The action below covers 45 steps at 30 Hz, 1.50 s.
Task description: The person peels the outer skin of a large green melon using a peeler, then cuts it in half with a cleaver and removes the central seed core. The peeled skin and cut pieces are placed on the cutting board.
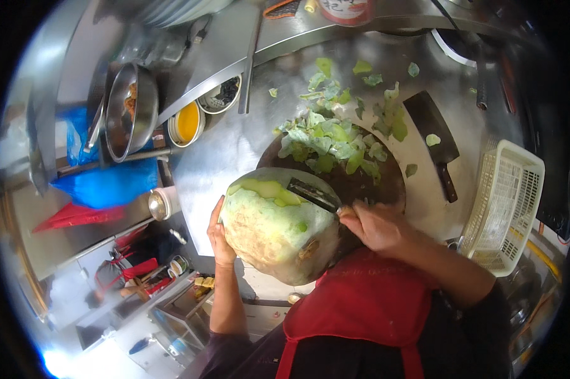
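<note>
A large pale-green winter melon (266, 232) rests against the near edge of a round chopping board (389, 161), partly covering it. My left hand (222, 241) supports the melon's left side, fingers spread along the rind. In my right hand (379, 227) is the handle of a peeler (313, 194), its wide head lying on the melon's upper right. Beside the head, a strip of rind is gone and bright green flesh shows. Green peelings (330, 137) are heaped on the board's far part and scattered beyond it.
Right of the board lies a cleaver (431, 125) with a peeling on its blade. Farther right stands a white plastic basket (521, 151). To the left are a bowl of yellow liquid (187, 123), a bowl of dark food (225, 94) and a steel bowl (147, 104). A raised steel shelf (294, 40) runs along the back.
</note>
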{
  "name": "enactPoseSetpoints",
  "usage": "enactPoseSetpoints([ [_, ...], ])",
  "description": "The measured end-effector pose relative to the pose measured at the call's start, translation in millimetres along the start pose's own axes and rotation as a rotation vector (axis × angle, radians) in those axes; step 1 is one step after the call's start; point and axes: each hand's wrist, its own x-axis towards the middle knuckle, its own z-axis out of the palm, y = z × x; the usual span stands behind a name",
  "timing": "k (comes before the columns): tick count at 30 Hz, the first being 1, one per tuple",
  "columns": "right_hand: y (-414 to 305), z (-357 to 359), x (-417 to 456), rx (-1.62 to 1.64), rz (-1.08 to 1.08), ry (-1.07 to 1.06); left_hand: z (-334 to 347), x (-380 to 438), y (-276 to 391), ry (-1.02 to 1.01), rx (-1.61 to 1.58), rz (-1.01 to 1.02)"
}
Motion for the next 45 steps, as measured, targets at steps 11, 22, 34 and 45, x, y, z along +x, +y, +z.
enactPoseSetpoints([
  [11,19.9,-5.7,34.9,-0.042,0.350,-0.031,-6.2,1.2,-6.6,-0.041,-0.058,-0.019],
  [22,-21.0,-23.0,30.0,-0.237,0.253,-0.295,-7.6,3.8,-8.8,-0.064,-0.017,0.045],
  [34,-60.3,-36.3,9.1,-0.130,0.027,-0.281,-8.8,15.9,-7.6,-0.126,-0.109,0.005],
  [45,-47.6,-57.5,103.8,-0.264,0.090,-0.413,-11.3,19.5,-11.0,-0.162,-0.124,0.002],
])
